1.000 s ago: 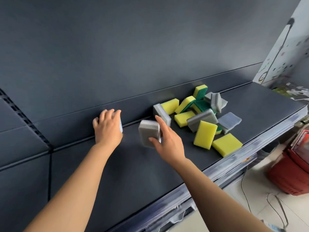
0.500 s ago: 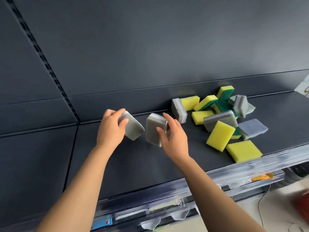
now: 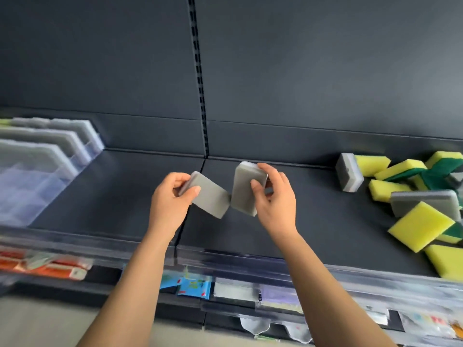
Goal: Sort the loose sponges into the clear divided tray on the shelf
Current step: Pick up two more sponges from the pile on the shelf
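Dark grey shelving fills the view, with a slotted upright strip [image 3: 199, 78] running down the back panel. At the far left of the shelf [image 3: 120, 196] sits the clear divided tray [image 3: 57, 186], blurred; pale grey slabs seem to stand in its rear slots, but I cannot tell if they are sponges. Its front sections look free, which is probably why both hands head that way. The left hand [image 3: 170, 201] pinches a grey sponge [image 3: 210, 199] by one end, thumb on the near face and fingers curled behind, so the rest sticks out tilted to the right. Just beside it, the right hand [image 3: 273, 199] grips a second grey sponge [image 3: 244, 189] nearly upright, thumb across the front and fingers wrapped over the far edge. The two sponges' lower corners meet or nearly meet; which, I cannot tell. Holding each by an end likely leaves the other end free to slide into a slot. Well apart at the right lies the loose pile [image 3: 413, 196] of yellow, green-backed and grey sponges, not yet sorted. Compared with half a second ago, the view has swung left: the tray has come into sight, the pile has slid to the right edge, and both hands have carried their sponges leftward to about the line of the strip.
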`<state>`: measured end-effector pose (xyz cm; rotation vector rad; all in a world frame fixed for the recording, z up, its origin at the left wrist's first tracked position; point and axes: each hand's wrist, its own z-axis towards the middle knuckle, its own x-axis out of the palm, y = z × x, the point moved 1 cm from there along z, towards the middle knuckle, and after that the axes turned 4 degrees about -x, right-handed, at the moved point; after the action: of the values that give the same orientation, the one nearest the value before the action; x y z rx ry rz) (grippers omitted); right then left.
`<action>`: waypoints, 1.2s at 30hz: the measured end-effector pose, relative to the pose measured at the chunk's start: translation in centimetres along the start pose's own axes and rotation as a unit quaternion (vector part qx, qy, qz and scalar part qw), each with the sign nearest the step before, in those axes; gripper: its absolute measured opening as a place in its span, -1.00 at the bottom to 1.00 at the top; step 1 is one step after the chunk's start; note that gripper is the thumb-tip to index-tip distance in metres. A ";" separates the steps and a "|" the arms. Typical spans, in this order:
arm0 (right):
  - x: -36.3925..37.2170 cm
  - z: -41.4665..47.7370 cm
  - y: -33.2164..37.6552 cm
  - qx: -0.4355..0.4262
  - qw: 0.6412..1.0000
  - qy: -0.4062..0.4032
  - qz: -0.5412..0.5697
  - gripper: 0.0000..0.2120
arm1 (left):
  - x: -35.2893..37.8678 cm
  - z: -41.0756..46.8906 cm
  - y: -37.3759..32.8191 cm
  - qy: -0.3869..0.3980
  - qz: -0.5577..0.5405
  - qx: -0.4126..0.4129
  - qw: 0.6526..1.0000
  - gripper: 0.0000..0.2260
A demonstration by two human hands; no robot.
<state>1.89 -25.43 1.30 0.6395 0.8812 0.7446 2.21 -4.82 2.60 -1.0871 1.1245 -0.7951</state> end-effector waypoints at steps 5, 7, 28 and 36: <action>4.8 -1.3 4.4 -0.025 0.999 0.039 0.017 -0.69 | -6.8 -0.8 2.5 -0.046 -0.040 -0.022 0.998 -0.75; 7.2 -2.1 6.5 -0.032 0.998 0.057 0.021 -0.69 | -9.8 -1.2 3.4 -0.057 -0.049 -0.025 0.997 -0.73; 28.4 -9.0 24.8 -0.084 0.984 0.140 0.064 -0.68 | -36.6 1.0 11.4 -0.139 -0.043 -0.028 0.989 -0.77; 36.1 -6.3 28.4 -0.108 0.977 0.155 0.095 -0.68 | -42.7 6.5 12.8 -0.170 -0.026 -0.024 0.985 -0.77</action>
<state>3.25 20.85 3.71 0.4226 1.0152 1.1185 -3.47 39.82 3.52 -1.2444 0.8320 -0.5965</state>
